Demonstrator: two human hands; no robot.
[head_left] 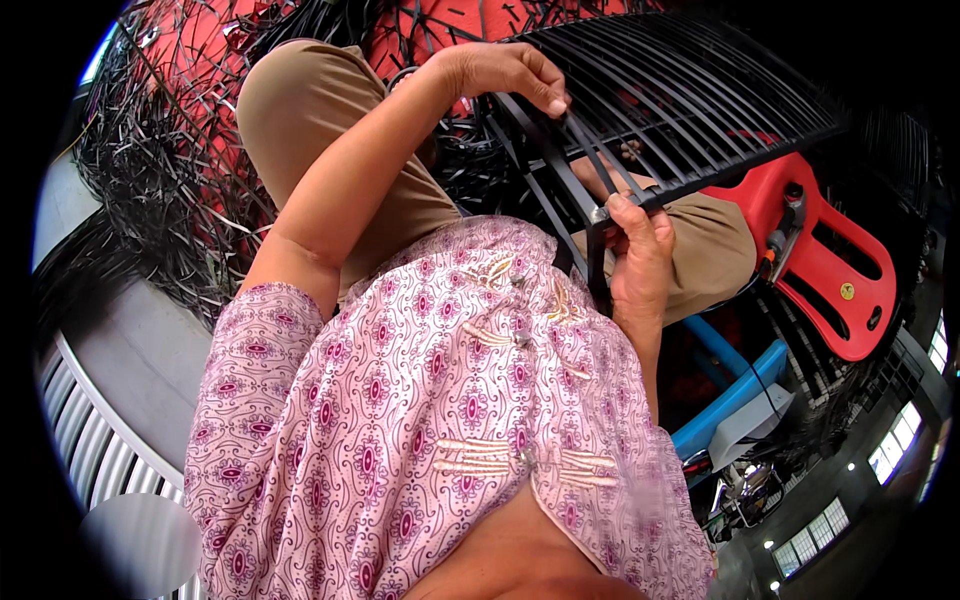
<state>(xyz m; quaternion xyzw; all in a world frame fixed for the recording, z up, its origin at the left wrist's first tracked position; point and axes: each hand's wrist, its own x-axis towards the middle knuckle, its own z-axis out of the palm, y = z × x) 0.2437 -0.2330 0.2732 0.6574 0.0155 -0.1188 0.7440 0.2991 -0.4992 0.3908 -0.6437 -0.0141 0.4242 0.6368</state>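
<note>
Across my lap rests a black frame (560, 165) with many black strips (690, 85) stretched side by side over it. My left hand (508, 78) reaches to the frame's far left side, thumb and fingers pinched on a black strip that slants down toward my other hand. At the near corner of the frame, my right hand (642, 245) is closed, with thumb and forefinger on the strip and the frame's edge. Next to its fingertips is a small shiny spot (600, 214) that I cannot make out. The palm side of my left hand is hidden.
Cut black strips (150, 160) lie heaped at the left over a red surface (430, 30). On the right stands a red plastic chair (840, 270) with a metal hand tool (788, 225) on it. Below it is a blue bar (730, 400).
</note>
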